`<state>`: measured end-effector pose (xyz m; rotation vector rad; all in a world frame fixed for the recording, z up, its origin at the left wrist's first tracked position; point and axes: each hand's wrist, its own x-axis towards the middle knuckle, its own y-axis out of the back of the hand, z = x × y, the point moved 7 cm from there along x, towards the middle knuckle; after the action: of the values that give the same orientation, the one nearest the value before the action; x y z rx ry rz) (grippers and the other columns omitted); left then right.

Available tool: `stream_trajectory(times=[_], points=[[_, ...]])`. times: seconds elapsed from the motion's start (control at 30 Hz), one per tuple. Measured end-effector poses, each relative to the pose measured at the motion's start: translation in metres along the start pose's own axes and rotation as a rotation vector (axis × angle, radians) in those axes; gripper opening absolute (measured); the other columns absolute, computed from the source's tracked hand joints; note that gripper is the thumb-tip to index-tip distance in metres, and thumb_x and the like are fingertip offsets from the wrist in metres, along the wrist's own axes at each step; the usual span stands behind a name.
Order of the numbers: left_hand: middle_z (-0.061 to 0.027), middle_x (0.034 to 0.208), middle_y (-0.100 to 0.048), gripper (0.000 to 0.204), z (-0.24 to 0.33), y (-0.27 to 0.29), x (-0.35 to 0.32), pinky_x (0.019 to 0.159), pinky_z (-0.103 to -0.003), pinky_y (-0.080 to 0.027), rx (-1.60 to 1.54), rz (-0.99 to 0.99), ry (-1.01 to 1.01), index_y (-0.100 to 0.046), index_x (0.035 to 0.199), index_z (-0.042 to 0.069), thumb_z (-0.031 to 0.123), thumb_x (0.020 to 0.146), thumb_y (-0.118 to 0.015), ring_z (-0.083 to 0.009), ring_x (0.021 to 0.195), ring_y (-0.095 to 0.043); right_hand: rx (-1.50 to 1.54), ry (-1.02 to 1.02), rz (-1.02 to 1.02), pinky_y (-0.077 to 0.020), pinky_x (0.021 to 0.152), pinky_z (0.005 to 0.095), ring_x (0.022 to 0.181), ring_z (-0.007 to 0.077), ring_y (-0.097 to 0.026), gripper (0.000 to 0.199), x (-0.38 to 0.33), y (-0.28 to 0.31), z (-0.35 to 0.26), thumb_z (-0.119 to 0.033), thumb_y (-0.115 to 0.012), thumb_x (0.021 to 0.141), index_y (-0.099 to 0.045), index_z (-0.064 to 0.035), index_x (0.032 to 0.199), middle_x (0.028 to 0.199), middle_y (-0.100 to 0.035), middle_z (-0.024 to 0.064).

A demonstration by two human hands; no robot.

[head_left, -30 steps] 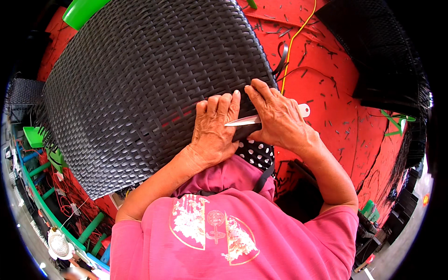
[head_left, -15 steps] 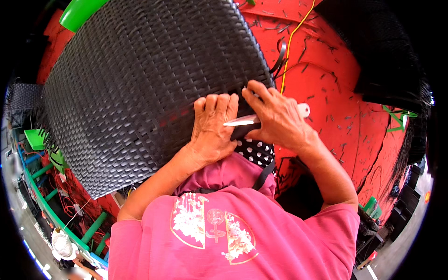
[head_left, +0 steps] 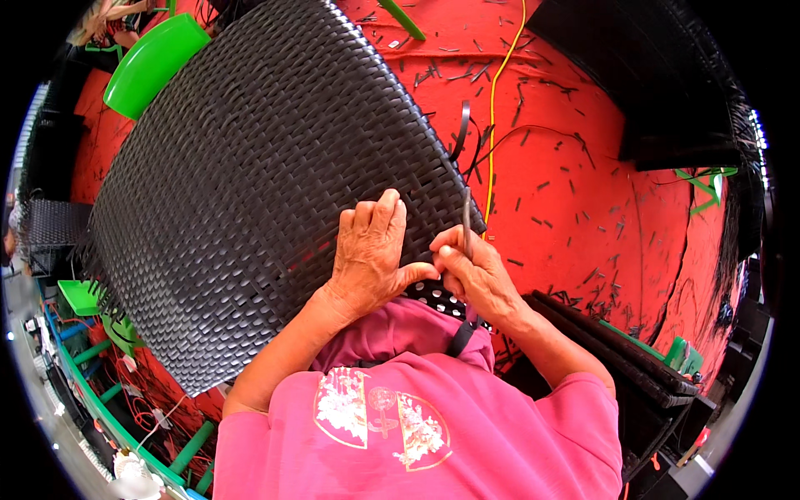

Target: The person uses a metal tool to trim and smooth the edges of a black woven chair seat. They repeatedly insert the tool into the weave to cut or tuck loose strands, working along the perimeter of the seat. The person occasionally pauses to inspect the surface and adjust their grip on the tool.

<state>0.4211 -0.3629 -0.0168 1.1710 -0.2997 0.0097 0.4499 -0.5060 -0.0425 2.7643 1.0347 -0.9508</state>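
At centre, left hand [head_left: 367, 257] open, palm down on the near part of a black woven panel [head_left: 258, 158], with the thumb extended toward the right hand [head_left: 477, 279]. To the right of this, right hand curled shut around a narrow dark strip [head_left: 467, 208], upright above the knuckles, beside the panel's near right corner. Across the lap and away to the upper left, the panel itself, in a close basket-like weave with loose ends along the left edge. Beyond its right edge, a curled black strip [head_left: 464, 129]. Below the hands, a black cloth with white dots [head_left: 437, 297] and a pink T-shirt [head_left: 500, 425] with a pale floral print. On the right, a red floor covering [head_left: 575, 242] strewn with short dark scraps [head_left: 542, 183] and crossed by a yellow cable [head_left: 493, 117]. Behind the panel at upper left, a bright green plastic piece [head_left: 158, 62]. At lower left, green tubing [head_left: 193, 446].
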Motion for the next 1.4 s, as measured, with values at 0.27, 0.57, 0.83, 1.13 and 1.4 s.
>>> stream_trajectory(times=[0.27,0.57,0.83,1.13,1.4], points=[[-0.0204,0.116,-0.058,0.058,0.026,0.011,-0.031,0.086,-0.045,-0.045,-0.712,0.018,0.075,-0.057,0.122,-0.005,0.047,0.096,-0.057,-0.0386,0.096,-0.057,-0.824,0.64,0.261,-0.0521,0.09,0.0456,0.114,0.0446,-0.056,0.066,-0.021,-0.041,-0.029,-0.002,-0.06,0.082,-0.037,-0.0002,0.144,0.133,-0.047,0.024],[-0.0081,0.128,-0.057,0.033,0.006,-0.006,-0.046,0.097,-0.029,-0.043,-1.319,0.138,0.608,-0.059,0.126,-0.003,0.02,0.106,-0.047,-0.0137,0.112,-0.054,-0.781,0.701,0.212,-0.0474,0.097,0.0462,0.115,0.0464,-0.045,0.08,-0.012,-0.065,-0.021,0.004,-0.059,0.074,-0.025,0.0127,0.146,0.145,-0.032,0.0309],[0.0008,0.095,-0.066,0.031,-0.018,-0.014,-0.063,0.073,-0.021,-0.047,-1.326,0.128,0.714,-0.064,0.119,-0.002,0.02,0.107,-0.046,-0.0036,0.083,-0.056,-0.622,0.735,0.168,-0.047,0.094,0.046,0.111,0.0421,-0.051,0.073,-0.016,-0.062,-0.024,0.004,-0.07,0.072,-0.042,0.005,0.139,0.137,-0.046,0.0251],[-0.0106,0.094,-0.067,0.038,-0.025,0.015,-0.051,0.064,-0.024,-0.052,-1.428,0.306,0.749,-0.058,0.093,0.004,0.033,0.108,-0.04,-0.0114,0.071,-0.063,-0.601,0.921,0.227,-0.0504,0.082,0.0428,0.093,0.035,-0.06,0.045,-0.024,-0.053,-0.029,0.0,-0.073,0.072,-0.061,0.0036,0.115,0.114,-0.063,0.0175],[-0.0024,0.082,-0.057,0.019,-0.045,0.049,-0.051,0.052,-0.017,-0.031,-0.872,0.226,0.577,-0.059,0.104,0.006,0.01,0.091,-0.072,-0.0042,0.056,-0.043,-1.202,0.947,0.253,-0.0306,0.104,0.0484,0.126,0.0289,-0.047,0.073,-0.017,-0.006,-0.048,-0.04,-0.083,0.066,-0.059,-0.0068,0.127,0.135,-0.056,0.01]])
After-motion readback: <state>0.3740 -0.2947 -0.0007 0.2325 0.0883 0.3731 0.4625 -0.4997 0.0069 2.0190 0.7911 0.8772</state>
